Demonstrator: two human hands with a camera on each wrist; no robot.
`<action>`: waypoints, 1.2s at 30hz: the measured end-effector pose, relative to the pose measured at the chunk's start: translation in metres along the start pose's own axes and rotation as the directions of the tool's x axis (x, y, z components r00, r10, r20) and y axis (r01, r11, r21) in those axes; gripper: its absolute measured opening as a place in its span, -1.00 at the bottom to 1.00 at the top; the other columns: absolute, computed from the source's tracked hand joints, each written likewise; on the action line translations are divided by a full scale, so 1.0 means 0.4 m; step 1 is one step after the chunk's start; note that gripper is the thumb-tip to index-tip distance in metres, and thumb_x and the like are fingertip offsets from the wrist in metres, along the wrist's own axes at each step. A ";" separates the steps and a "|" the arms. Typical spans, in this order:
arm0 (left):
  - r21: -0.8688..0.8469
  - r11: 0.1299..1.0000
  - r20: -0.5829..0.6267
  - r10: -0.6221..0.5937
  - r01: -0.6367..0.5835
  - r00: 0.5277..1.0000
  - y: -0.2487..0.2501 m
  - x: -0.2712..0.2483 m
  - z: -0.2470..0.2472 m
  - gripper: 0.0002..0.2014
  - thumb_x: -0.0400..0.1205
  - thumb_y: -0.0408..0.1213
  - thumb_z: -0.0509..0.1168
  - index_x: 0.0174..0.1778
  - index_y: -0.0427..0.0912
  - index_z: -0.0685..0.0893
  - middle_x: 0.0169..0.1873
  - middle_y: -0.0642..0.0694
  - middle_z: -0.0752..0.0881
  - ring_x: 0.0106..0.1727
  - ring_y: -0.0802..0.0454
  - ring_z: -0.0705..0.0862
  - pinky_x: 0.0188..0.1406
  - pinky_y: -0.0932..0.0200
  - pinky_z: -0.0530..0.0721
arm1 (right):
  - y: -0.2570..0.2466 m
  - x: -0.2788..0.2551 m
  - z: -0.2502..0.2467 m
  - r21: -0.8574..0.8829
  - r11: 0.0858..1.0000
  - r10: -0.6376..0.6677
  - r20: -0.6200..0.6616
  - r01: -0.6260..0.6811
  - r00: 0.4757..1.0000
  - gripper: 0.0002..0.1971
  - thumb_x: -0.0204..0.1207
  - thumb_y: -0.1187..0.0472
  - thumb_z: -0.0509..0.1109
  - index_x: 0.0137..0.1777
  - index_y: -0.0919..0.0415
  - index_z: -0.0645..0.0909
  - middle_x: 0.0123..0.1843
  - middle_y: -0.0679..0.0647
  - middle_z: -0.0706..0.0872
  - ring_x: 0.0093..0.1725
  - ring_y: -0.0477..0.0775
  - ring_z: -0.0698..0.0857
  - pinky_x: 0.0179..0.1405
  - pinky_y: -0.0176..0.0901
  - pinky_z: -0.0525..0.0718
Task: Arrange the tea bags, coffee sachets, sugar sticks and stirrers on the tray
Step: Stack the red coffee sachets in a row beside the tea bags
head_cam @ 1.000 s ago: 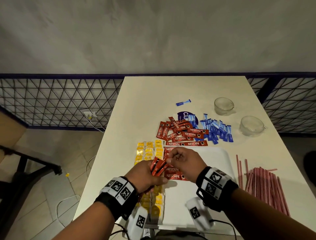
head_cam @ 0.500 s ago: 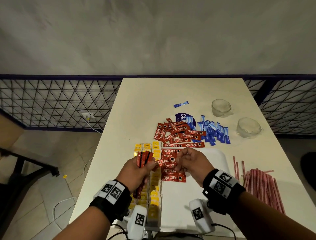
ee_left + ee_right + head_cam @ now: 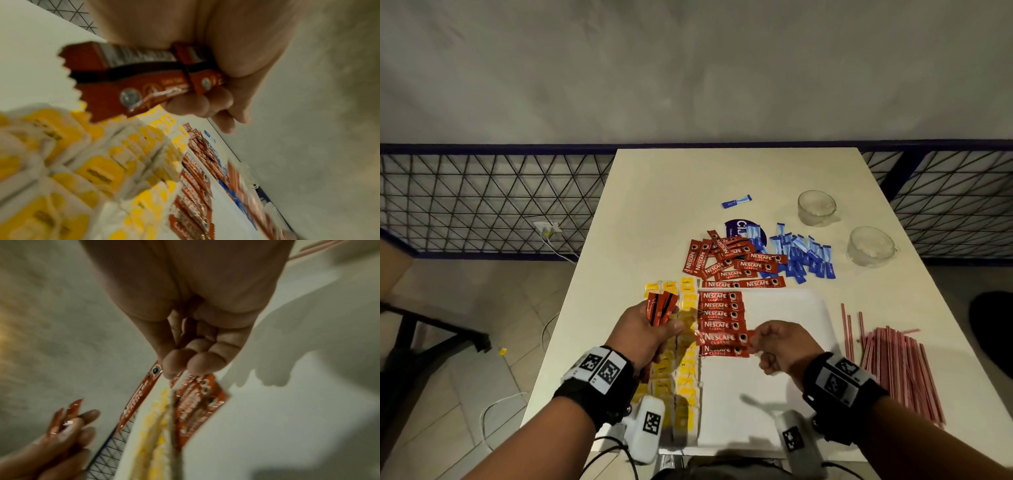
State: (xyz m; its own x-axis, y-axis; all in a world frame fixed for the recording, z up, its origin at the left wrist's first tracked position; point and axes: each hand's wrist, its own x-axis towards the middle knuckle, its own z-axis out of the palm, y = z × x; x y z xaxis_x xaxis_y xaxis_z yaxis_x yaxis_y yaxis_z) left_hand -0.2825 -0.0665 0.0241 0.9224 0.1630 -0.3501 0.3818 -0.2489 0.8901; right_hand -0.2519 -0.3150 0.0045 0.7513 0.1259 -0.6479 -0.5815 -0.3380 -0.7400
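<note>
My right hand (image 3: pixel 782 346) has carried one sachet (image 3: pixel 722 338) down to the tray (image 3: pixel 784 308) column, pinching it; my left hand (image 3: pixel 650 330) still grips the spare bundle (image 3: pixel 661 306).

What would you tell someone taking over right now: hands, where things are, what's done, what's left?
Left hand grips a bunch of coffee sachets. Right hand pinches one sachet by its end, at the sachet column on the tray.
Done: tea bags in rows along the tray's left side; several sachets in the column.
Left: the held sachets, the loose sachet pile, the sugar sticks and the stirrers, all on the table off the tray.
</note>
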 end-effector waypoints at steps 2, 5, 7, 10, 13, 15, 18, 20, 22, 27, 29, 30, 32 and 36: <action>0.022 1.000 -0.018 -0.018 0.019 1.000 -0.019 0.002 -0.023 -0.86 0.57 -0.35 0.44 0.01 -0.13 0.69 -0.61 -0.14 0.55 -0.63 -0.02 0.47 -0.61 0.15 0.54 | 0.041 -0.001 -0.017 -0.052 0.995 0.089 -0.031 -0.091 0.996 -0.93 0.50 0.43 0.39 -0.19 0.32 0.66 -0.32 0.24 0.77 -0.50 0.10 0.60 -0.40 -0.10 0.63; 0.039 0.999 -0.028 -0.037 0.038 0.999 -0.045 -0.001 -0.042 -0.85 0.55 -0.35 0.46 0.01 -0.12 0.69 -0.62 -0.10 0.56 -0.63 0.00 0.48 -0.59 0.15 0.55 | 0.090 -0.002 -0.013 -0.142 0.973 0.174 -0.068 -0.182 0.982 -0.92 0.46 0.47 0.42 -0.19 0.33 0.70 -0.35 0.24 0.73 -0.49 0.09 0.63 -0.41 -0.11 0.68; 0.041 0.998 -0.015 -0.047 0.048 0.999 -0.055 -0.004 -0.045 -0.85 0.55 -0.35 0.47 -0.01 -0.12 0.70 -0.61 -0.10 0.56 -0.62 0.00 0.49 -0.58 0.14 0.56 | 0.102 0.002 0.007 -0.236 0.953 0.179 -0.067 -0.190 0.982 -0.90 0.47 0.38 0.44 -0.23 0.21 0.70 -0.35 0.16 0.72 -0.45 0.08 0.68 -0.39 -0.11 0.71; 0.046 0.997 0.009 -0.056 0.056 0.998 -0.065 -0.008 -0.050 -0.85 0.55 -0.34 0.47 0.00 -0.12 0.70 -0.59 -0.12 0.56 -0.61 0.01 0.49 -0.58 0.13 0.57 | 0.096 0.018 0.042 -0.283 0.934 0.205 -0.072 -0.217 0.976 -0.91 0.46 0.34 0.46 -0.21 0.15 0.69 -0.36 0.09 0.72 -0.44 0.04 0.69 -0.40 -0.14 0.71; 0.039 0.997 0.027 -0.064 0.063 0.998 -0.071 -0.010 -0.059 -0.84 0.55 -0.34 0.46 0.01 -0.10 0.69 -0.56 -0.15 0.57 -0.61 -0.01 0.48 -0.56 0.12 0.57 | 0.084 0.034 0.068 -0.308 0.907 0.260 -0.129 -0.288 0.957 -0.90 0.45 0.43 0.46 -0.08 0.28 0.73 -0.28 0.12 0.76 -0.34 0.06 0.71 -0.19 -0.09 0.79; 0.033 0.997 0.037 -0.067 0.066 0.997 -0.075 -0.009 -0.067 -0.83 0.55 -0.33 0.47 0.03 -0.09 0.70 -0.51 -0.19 0.61 -0.59 -0.03 0.49 -0.54 0.10 0.58 | 0.079 0.042 0.080 -0.303 0.901 0.266 -0.177 -0.310 0.948 -0.94 0.47 0.39 0.44 -0.11 0.28 0.73 -0.23 0.14 0.79 -0.33 0.07 0.70 -0.12 -0.07 0.80; 0.033 0.997 0.043 -0.067 0.066 0.997 -0.077 -0.008 -0.079 -0.83 0.54 -0.31 0.47 0.02 -0.09 0.70 -0.45 -0.28 0.65 -0.54 -0.07 0.50 -0.52 0.08 0.59 | 0.072 0.046 0.088 -0.359 0.884 0.238 -0.207 -0.300 0.949 -0.92 0.51 0.25 0.43 -0.17 0.23 0.71 -0.24 0.10 0.81 -0.38 0.03 0.71 -0.15 -0.14 0.78; 0.031 0.998 0.043 -0.064 0.063 0.997 -0.075 -0.009 -0.083 -0.84 0.55 -0.31 0.47 0.01 -0.09 0.70 -0.37 -0.47 0.68 -0.51 -0.08 0.51 -0.51 0.08 0.59 | 0.071 0.045 0.089 -0.386 0.871 0.230 -0.226 -0.304 0.947 -0.93 0.50 0.29 0.42 -0.13 0.28 0.72 -0.21 0.14 0.83 -0.36 0.05 0.72 -0.06 -0.08 0.80; 0.024 0.998 0.047 -0.058 0.057 0.997 -0.071 -0.011 -0.085 -0.84 0.55 -0.32 0.46 0.01 -0.10 0.69 -0.28 -0.55 0.68 -0.51 -0.08 0.51 -0.52 0.09 0.58 | 0.071 0.048 0.091 -0.399 0.864 0.229 -0.231 -0.307 0.946 -0.94 0.50 0.33 0.40 -0.13 0.30 0.71 -0.26 0.14 0.80 -0.37 0.07 0.70 -0.05 -0.08 0.79; 0.022 0.998 0.047 -0.053 0.052 0.997 -0.070 -0.009 -0.082 -0.84 0.55 -0.34 0.46 0.01 -0.09 0.69 -0.23 -0.52 0.71 -0.50 -0.08 0.52 -0.53 0.10 0.59 | 0.078 0.044 0.078 -0.372 0.888 0.214 -0.187 -0.270 0.959 -0.85 0.51 0.28 0.40 -0.28 0.10 0.62 -0.39 0.01 0.67 -0.45 -0.04 0.63 -0.43 -0.21 0.65; 0.035 0.998 0.046 -0.049 0.047 0.998 -0.074 -0.007 -0.081 -0.84 0.54 -0.32 0.47 0.01 -0.09 0.70 -0.28 -0.48 0.72 -0.51 -0.08 0.53 -0.51 0.08 0.60 | 0.077 0.039 0.075 -0.363 0.895 0.202 -0.185 -0.258 0.962 -0.82 0.51 0.28 0.39 -0.31 0.07 0.60 -0.39 0.00 0.66 -0.45 -0.05 0.61 -0.49 -0.27 0.56; 0.039 0.998 0.043 -0.049 0.047 0.998 -0.075 -0.007 -0.080 -0.83 0.54 -0.31 0.47 0.01 -0.09 0.70 -0.32 -0.45 0.72 -0.52 -0.08 0.53 -0.51 0.07 0.60 | 0.078 0.037 0.074 -0.358 0.897 0.203 -0.188 -0.259 0.961 -0.82 0.51 0.28 0.39 -0.31 0.07 0.59 -0.39 0.00 0.65 -0.46 -0.06 0.61 -0.50 -0.28 0.55; 0.041 0.998 0.038 -0.051 0.050 0.998 -0.076 -0.007 -0.080 -0.83 0.54 -0.31 0.48 0.01 -0.10 0.70 -0.40 -0.34 0.69 -0.54 -0.07 0.53 -0.51 0.06 0.61 | 0.078 0.035 0.074 -0.369 0.894 0.196 -0.189 -0.254 0.962 -0.82 0.52 0.27 0.39 -0.31 0.07 0.59 -0.39 -0.01 0.65 -0.47 -0.07 0.61 -0.53 -0.30 0.54; 0.043 0.998 0.039 -0.048 0.047 0.998 -0.074 -0.009 -0.080 -0.84 0.54 -0.30 0.48 0.01 -0.09 0.70 -0.32 -0.45 0.71 -0.53 -0.07 0.54 -0.51 0.08 0.61 | 0.075 0.041 0.084 -0.463 0.854 0.175 -0.175 -0.238 0.969 -0.81 0.55 0.19 0.39 -0.30 0.04 0.56 -0.25 0.01 0.70 -0.29 -0.03 0.68 -0.17 -0.18 0.72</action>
State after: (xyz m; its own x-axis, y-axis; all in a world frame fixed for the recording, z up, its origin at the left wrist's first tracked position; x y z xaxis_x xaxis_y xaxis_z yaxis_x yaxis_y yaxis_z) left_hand -0.2991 -0.0291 0.0083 0.9044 0.1376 -0.4039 0.4266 -0.2818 0.8594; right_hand -0.2676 -0.2917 -0.0343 0.6806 -0.1003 -0.7258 -0.5309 -0.7502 -0.3941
